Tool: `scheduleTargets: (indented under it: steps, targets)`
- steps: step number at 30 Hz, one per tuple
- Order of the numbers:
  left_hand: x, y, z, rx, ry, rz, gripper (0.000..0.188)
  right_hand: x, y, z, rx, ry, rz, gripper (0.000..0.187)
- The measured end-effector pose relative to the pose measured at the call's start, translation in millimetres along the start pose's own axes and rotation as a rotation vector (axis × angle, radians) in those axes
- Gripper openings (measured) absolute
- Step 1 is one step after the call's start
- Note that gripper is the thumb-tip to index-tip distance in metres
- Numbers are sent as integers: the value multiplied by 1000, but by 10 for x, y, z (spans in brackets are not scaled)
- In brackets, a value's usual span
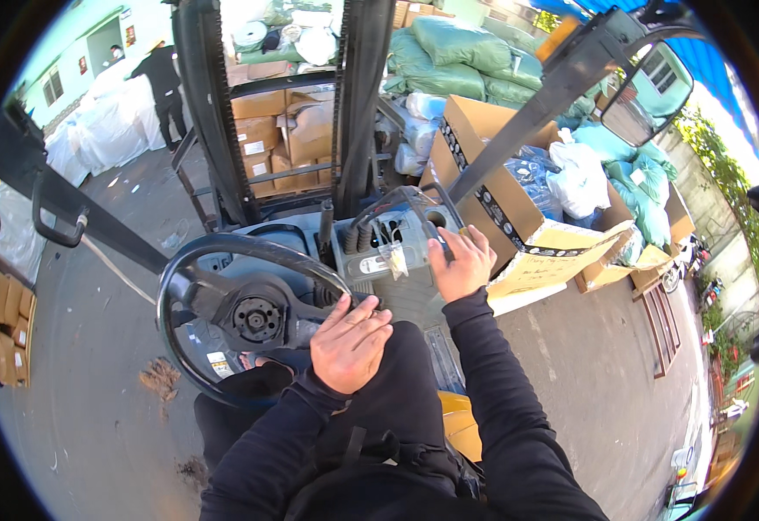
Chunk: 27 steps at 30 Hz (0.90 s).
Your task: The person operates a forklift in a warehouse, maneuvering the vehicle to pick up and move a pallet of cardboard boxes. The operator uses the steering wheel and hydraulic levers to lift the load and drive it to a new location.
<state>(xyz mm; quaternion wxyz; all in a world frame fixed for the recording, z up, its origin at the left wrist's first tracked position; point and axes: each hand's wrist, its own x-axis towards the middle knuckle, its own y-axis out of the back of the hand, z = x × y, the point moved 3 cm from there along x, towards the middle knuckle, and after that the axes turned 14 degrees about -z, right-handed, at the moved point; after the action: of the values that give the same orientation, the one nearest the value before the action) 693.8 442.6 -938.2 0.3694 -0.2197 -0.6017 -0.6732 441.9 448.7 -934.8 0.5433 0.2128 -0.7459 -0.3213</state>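
I sit at the controls of a forklift. My left hand (350,347) lies palm down with its fingers stretched out, fingertips against or just over the right rim of the black steering wheel (167,291); whether they touch it I cannot tell. To the right, my right hand (463,267) is closed around a dark control lever (432,229), its fingers partly covering the handle. Between the hands is the grey dashboard (410,291), with a boot-covered lever (358,236) and a small pale packet (397,260) on it.
The forklift mast (364,104) rises in front, with stacked cardboard boxes (279,139) beyond it. Large open cartons (561,252) with bagged goods stand close on the right; green sacks (453,52) are piled behind. A person in dark clothes (164,87) stands at the far left by white-wrapped bundles (115,130).
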Motion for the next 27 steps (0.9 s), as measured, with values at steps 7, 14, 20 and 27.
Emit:
scheduleTargets:
  steps: [7,14,20,27]
  targets:
    - [-467,-2,986,-25,1,17,9,-723,628,280,14,25,-12,28]
    - [-799,-37,1921,-56,10,60,11,-1431,1260,491,21,24,-23,27]
    - [-1292,-96,2832,-104,-16,165,15,-2165,1816,828,43,168,-71,19]
    - [-2006,123,3673,-129,91,147,19,-2866,2502,841,-125,366,-96,24]
